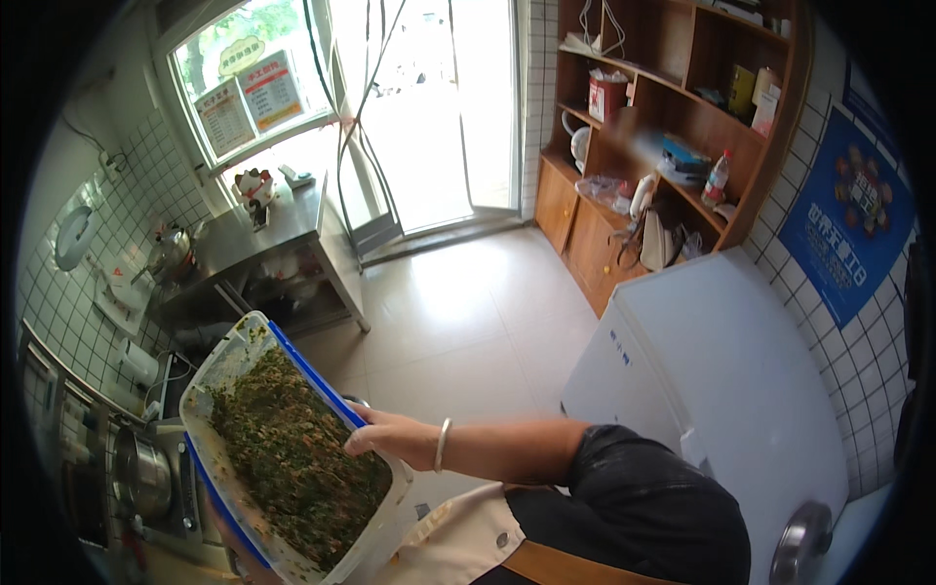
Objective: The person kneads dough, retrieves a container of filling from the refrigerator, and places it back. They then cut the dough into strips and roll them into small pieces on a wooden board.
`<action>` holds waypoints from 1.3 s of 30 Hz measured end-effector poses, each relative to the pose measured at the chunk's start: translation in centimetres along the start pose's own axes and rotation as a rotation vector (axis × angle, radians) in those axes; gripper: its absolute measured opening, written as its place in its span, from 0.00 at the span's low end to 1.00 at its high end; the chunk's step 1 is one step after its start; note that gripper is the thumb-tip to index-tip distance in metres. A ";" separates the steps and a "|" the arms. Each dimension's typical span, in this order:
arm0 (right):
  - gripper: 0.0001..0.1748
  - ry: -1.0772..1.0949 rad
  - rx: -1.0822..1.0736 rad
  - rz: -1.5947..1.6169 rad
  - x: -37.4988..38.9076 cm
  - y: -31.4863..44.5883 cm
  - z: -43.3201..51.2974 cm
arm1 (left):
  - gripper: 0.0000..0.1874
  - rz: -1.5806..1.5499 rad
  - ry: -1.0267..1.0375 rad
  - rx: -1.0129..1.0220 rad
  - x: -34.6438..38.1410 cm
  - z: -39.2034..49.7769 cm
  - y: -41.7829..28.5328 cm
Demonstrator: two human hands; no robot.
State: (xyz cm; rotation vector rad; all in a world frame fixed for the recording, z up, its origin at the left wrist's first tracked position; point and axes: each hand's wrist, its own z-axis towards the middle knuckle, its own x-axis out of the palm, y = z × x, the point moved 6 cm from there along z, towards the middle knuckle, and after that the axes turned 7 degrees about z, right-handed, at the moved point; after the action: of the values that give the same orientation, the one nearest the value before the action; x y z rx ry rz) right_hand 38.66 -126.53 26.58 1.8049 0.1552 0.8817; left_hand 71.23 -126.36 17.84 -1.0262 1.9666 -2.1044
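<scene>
A clear plastic food container (196,401) with blue side clips is held up in front of my apron, tilted. Chopped green filling mixed with reddish-brown bits (300,453) fills much of it, and smears cling to the inner walls. My right hand (384,437), with a bangle at the wrist, grips the rim near the right-hand blue clip, thumb over the inside edge. My left hand (238,545) supports the opposite side from below; most of it is hidden behind the container.
A stainless steel pot (142,472) stands on the stove side at left. Beyond is a steel table (274,245) with a lucky cat figurine (254,189). A white chest freezer (702,351) bearing a metal lid (801,541) stands right, before a wooden shelf unit (658,95). The doorway (431,110) lies ahead.
</scene>
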 end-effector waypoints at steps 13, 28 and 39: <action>0.13 -0.142 0.130 0.075 9.1 -15.1 7.6 | 0.15 -0.251 0.027 0.209 -19.7 -5.6 -5.3; 0.43 1.087 0.545 -0.029 53.7 -45.6 4.7 | 0.17 -0.377 -0.944 0.502 -61.9 -44.2 -15.4; 0.30 1.591 0.975 0.119 42.9 -46.0 19.8 | 0.20 0.168 -1.735 0.578 -37.3 -40.3 -6.9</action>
State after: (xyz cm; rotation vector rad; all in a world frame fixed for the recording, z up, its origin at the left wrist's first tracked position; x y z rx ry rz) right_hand 95.55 -101.06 5.11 1.3886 1.7067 2.4187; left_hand 81.82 -72.46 10.98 -1.5107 0.4811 -0.7371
